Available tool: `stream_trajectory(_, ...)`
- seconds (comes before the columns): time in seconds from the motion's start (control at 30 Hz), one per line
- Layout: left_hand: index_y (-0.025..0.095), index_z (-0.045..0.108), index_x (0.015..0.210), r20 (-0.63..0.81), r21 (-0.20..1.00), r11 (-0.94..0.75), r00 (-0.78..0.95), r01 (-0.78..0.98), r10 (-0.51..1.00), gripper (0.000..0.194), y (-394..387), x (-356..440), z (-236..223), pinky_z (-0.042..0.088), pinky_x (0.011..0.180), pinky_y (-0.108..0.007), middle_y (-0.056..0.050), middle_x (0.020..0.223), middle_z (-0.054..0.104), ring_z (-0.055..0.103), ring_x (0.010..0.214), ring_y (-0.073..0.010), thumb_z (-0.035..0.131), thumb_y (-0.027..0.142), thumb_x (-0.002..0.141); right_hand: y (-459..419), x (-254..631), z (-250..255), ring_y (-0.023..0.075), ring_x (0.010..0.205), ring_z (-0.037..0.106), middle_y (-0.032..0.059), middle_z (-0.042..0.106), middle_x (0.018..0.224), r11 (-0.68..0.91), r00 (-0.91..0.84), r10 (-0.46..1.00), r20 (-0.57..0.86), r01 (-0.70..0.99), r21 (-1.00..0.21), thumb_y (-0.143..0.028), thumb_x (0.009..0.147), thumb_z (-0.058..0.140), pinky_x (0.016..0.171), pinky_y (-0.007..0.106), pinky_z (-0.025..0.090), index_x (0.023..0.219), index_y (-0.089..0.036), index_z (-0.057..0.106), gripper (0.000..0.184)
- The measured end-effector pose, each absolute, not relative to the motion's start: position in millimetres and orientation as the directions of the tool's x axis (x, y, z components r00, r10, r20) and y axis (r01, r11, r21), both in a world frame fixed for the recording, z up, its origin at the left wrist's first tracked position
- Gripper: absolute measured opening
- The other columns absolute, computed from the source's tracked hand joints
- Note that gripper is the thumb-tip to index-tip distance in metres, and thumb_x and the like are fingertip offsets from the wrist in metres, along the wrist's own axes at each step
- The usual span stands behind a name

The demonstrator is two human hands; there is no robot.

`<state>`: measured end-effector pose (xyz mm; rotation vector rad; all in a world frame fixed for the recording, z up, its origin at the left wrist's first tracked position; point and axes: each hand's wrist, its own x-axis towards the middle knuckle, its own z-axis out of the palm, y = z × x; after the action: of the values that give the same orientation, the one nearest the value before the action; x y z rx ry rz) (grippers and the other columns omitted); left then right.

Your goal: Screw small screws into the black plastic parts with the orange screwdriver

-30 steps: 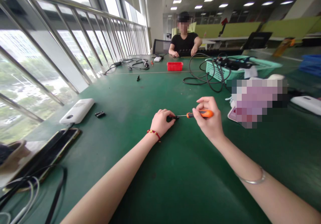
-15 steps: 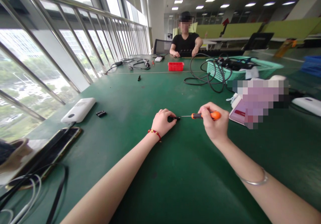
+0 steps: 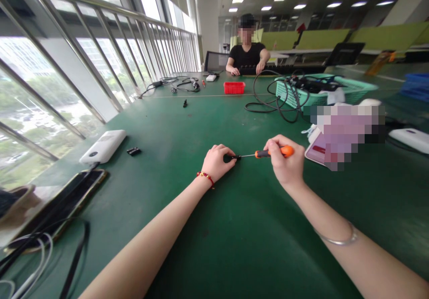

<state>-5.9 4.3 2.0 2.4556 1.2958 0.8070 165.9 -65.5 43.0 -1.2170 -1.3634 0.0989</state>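
My left hand point(image 3: 217, 161) pinches a small black part point(image 3: 237, 157) against the green tabletop point(image 3: 187, 200); the fingers cover most of it, so its kind cannot be made out. In my right hand point(image 3: 286, 161) is a screwdriver point(image 3: 263, 153) with an orange and black handle, held nearly level. Its thin shaft points left, and the tip meets the right end of the black part. Farther left lies another small black piece point(image 3: 134, 151), and a third small black piece point(image 3: 185, 103) lies beyond my hands.
A white power bank point(image 3: 103, 147) and a phone point(image 3: 63, 205) with cables lie at left. At right are a pink-purple phone point(image 3: 317, 151) and a green basket point(image 3: 360, 86) with black cables. A red bin point(image 3: 234, 88) stands ahead; a person point(image 3: 248, 55) sits across the table.
The screwdriver's tip has come slightly closer to the black part and now appears to touch it. Both hands otherwise keep their grips; the whole view has shifted a little.
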Motion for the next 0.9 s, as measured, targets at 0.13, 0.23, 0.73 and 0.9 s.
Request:
stream_trajectory(0.13, 0.02, 0.068, 0.082, 0.348, 0.455, -0.576, 0.46, 0.679, 0.817, 0.012, 3.4, -5.8, 3.5, 0.046, 0.083, -0.033, -0.003, 0.088, 0.064, 0.054, 0.088, -0.02, 0.061, 0.025, 0.074, -64.9, 165.3, 42.8, 0.0118, 0.051, 0.048, -0.0017, 0.052, 0.05, 0.437, 0.3, 0.679, 0.671, 0.569, -0.696, -0.03, 0.081, 0.05, 0.05, 0.023, 0.035, 0.057, -0.019, 0.053, 0.027)
stream_trajectory(0.23, 0.02, 0.068, 0.082, 0.346, 0.452, -0.58, 0.466, 0.678, 0.814, 0.012, 3.0, -5.6, 4.3, 0.045, 0.084, -0.034, -0.003, 0.088, 0.064, 0.054, 0.088, -0.0199, 0.061, 0.024, 0.074, -64.7, 165.1, 43.0, 0.0118, 0.05, 0.048, -0.0014, 0.053, 0.05, 0.435, 0.269, 0.699, 0.662, 0.576, -0.693, -0.032, 0.082, 0.05, 0.05, 0.023, 0.035, 0.057, -0.019, 0.054, 0.029)
stream_trajectory(0.73, 0.02, 0.068, 0.082, 0.35, 0.457, -0.578, 0.461, 0.676, 0.816, 0.012, 3.8, -6.0, 3.1, 0.045, 0.083, -0.033, -0.003, 0.088, 0.064, 0.054, 0.088, -0.0199, 0.061, 0.025, 0.074, -64.8, 166.8, 43.9, 0.0115, 0.05, 0.047, -0.0021, 0.05, 0.049, 0.426, 0.294, 0.692, 0.659, 0.571, -0.702, -0.03, 0.081, 0.05, 0.049, 0.023, 0.034, 0.056, -0.019, 0.053, 0.027)
stream_trajectory(0.9, 0.02, 0.068, 0.082, 0.348, 0.449, -0.59, 0.477, 0.671, 0.807, 0.011, 4.0, -6.6, 3.5, 0.046, 0.082, -0.033, -0.003, 0.087, 0.064, 0.054, 0.087, -0.0196, 0.061, 0.023, 0.074, -63.5, 168.1, 43.9, 0.0113, 0.049, 0.046, -0.002, 0.051, 0.049, 0.419, 0.3, 0.698, 0.651, 0.567, -0.71, -0.031, 0.081, 0.05, 0.049, 0.024, 0.034, 0.056, -0.019, 0.053, 0.028)
